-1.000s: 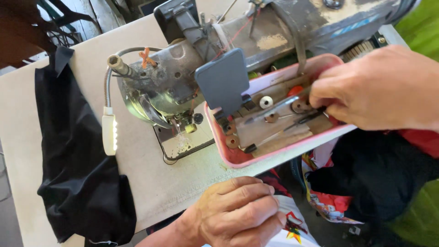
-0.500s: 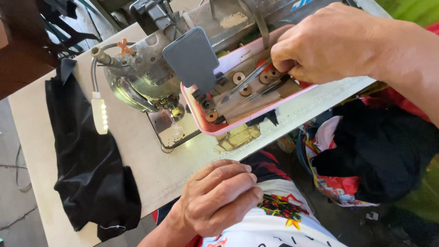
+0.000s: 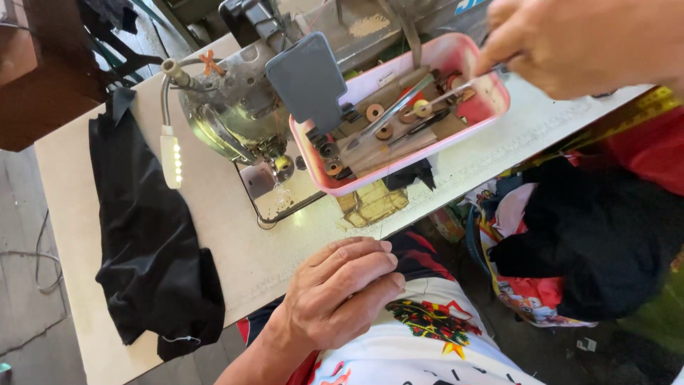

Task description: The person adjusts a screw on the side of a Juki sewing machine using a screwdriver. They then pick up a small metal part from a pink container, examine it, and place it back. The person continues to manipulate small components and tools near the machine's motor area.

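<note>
- Left hand (image 3: 340, 292), lower centre of frame: fingers curled loosely, resting at the near edge of the table (image 3: 235, 249); holds nothing visible.
- Black cloth (image 3: 149, 235) lies left of frame, well apart from both hands.
- Pink tray (image 3: 399, 175), upper centre, beside the sewing machine (image 3: 235, 107).
- Right hand (image 3: 584, 43), upper right, fingertips pinched on a thin metal tool (image 3: 456, 89); its long axis runs down-left across the tray among bobbins (image 3: 374, 113).
</note>
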